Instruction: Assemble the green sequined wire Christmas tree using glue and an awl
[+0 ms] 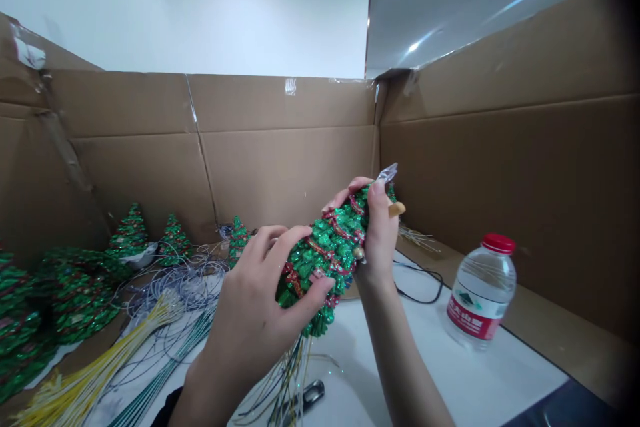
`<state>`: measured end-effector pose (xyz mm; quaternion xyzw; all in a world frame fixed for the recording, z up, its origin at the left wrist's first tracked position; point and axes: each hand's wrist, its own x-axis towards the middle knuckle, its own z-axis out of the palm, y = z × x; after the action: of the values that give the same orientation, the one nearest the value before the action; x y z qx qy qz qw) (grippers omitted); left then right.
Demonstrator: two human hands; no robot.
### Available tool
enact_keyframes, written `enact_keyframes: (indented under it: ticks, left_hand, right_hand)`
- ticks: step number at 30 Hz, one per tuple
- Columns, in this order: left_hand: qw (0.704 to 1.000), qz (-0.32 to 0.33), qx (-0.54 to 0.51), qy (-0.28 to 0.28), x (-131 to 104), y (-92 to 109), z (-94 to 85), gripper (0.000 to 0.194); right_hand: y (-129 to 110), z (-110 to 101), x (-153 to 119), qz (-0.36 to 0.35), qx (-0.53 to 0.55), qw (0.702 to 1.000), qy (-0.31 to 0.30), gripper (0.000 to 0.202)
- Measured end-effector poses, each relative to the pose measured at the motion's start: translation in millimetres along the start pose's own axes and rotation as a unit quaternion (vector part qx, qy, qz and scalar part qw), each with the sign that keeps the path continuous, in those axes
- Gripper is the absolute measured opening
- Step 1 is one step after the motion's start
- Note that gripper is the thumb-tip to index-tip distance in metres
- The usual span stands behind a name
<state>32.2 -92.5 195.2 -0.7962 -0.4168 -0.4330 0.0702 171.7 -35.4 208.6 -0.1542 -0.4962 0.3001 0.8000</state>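
A small green glittery Christmas tree (325, 247) with red garland is held in the air, tilted, its tip up to the right. My right hand (379, 237) grips it near the tip. From that hand stick out a tan wooden stick (397, 209) and a bit of clear plastic (387, 173). My left hand (265, 300) is closed around the wider lower part, thumb across the front and fingers behind the upper side. Thin wires (295, 373) hang from the tree's base. Beneath them lies a dark tool with a rounded handle (313, 392), partly hidden.
Several similar trees (131, 230) stand at the left. Tangled grey wires (175, 280), yellow strands (105, 360) and green strands (165, 367) spread over the white table (415, 347). At right stands a red-capped water bottle (483, 293); behind it lies a black cable (425, 297). Cardboard walls (285, 167) enclose the table.
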Motion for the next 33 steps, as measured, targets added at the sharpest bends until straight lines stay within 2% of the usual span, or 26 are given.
enact_keyframes:
  ticks: [5,11,16,18,21,23,25,27,29,31,33]
  left_hand:
    - [1.000,-0.002,0.006,-0.006,0.1,-1.3,-0.2,0.034]
    - [1.000,0.027,0.002,-0.001,1.3,-6.8,-1.4,0.036]
    - [0.998,0.040,-0.009,-0.050,1.5,-4.4,-0.1,0.070]
    - [0.998,0.042,0.000,-0.047,1.2,-4.7,2.2,0.072]
    - [0.996,0.078,0.039,0.003,-0.3,-16.4,1.5,0.064]
    - [0.990,0.110,0.085,0.036,-2.2,-33.7,-4.5,0.061]
    - [0.979,0.137,0.148,0.027,-4.5,-55.9,-13.9,0.056]
    - [0.964,0.158,0.213,-0.025,-7.5,-79.2,-21.8,0.050]
    - [0.951,0.154,0.255,-0.084,-12.0,-100.9,-23.1,0.046]
    - [0.943,0.137,0.262,-0.155,-18.9,-119.5,-16.2,0.047]
    - [0.940,0.116,0.250,-0.200,-28.0,-135.0,-3.6,0.051]
  right_hand:
    - [0.9,1.0,-0.7,0.001,0.006,1.000,-0.012,0.026]
    - [0.1,0.2,-1.8,-0.023,-0.038,0.999,-0.003,0.026]
    - [0.0,1.8,-2.6,-0.051,-0.030,0.998,0.030,0.022]
    - [0.6,3.1,-3.0,-0.068,-0.011,0.997,0.027,0.021]
    - [2.5,-1.7,-5.4,-0.083,-0.045,0.995,-0.016,0.032]
    - [7.7,-13.8,-9.6,-0.069,-0.116,0.987,-0.091,0.050]
    - [20.3,-32.2,-17.1,-0.036,-0.191,0.961,-0.196,0.059]
    - [41.4,-52.3,-29.3,0.010,-0.279,0.912,-0.302,0.056]
    - [67.6,-68.1,-47.1,0.071,-0.403,0.821,-0.399,0.047]
    - [92.5,-76.6,-69.1,0.098,-0.475,0.727,-0.485,0.044]
    - [110.7,-78.8,-90.9,0.087,-0.498,0.669,-0.544,0.037]
